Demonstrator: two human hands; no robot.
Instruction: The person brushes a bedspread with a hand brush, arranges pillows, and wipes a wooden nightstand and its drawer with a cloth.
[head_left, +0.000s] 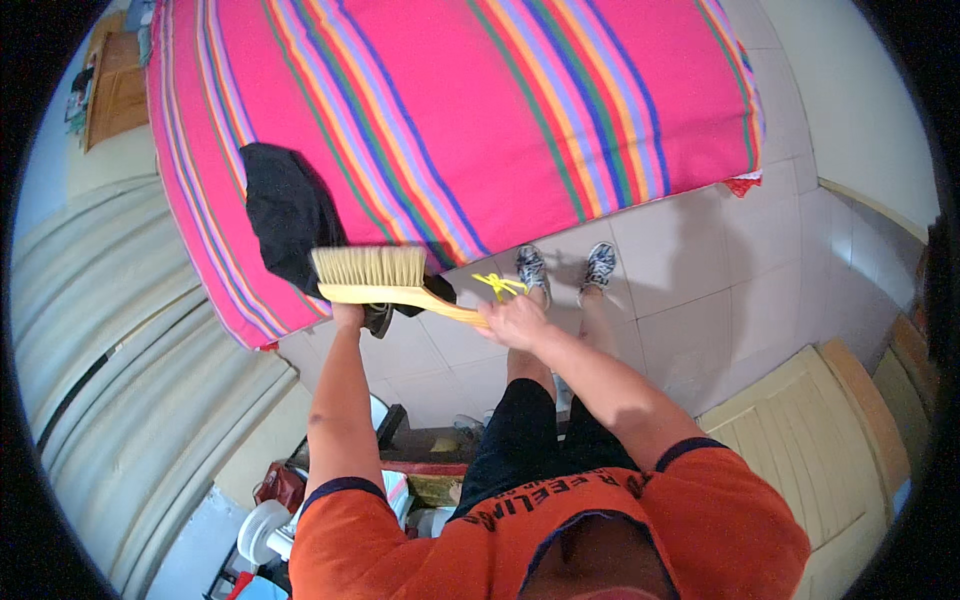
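Note:
In my right hand is the curved handle of a long-bristled wooden bed brush, with its pale bristles facing away from me. A yellow cord is tied by the handle's end. My left hand is mostly hidden behind the brush head, against a black garment; its fingers are not visible. The garment lies rumpled over the near left edge of a bed with a pink striped cover. Part of it, with a greyish cord, hangs past that edge below the brush.
Pale tiled floor runs along the bed's near side and right. A ridged whitish surface curves along the left. Behind me on the left stands a white fan among clutter. A cream panelled door-like surface is at lower right.

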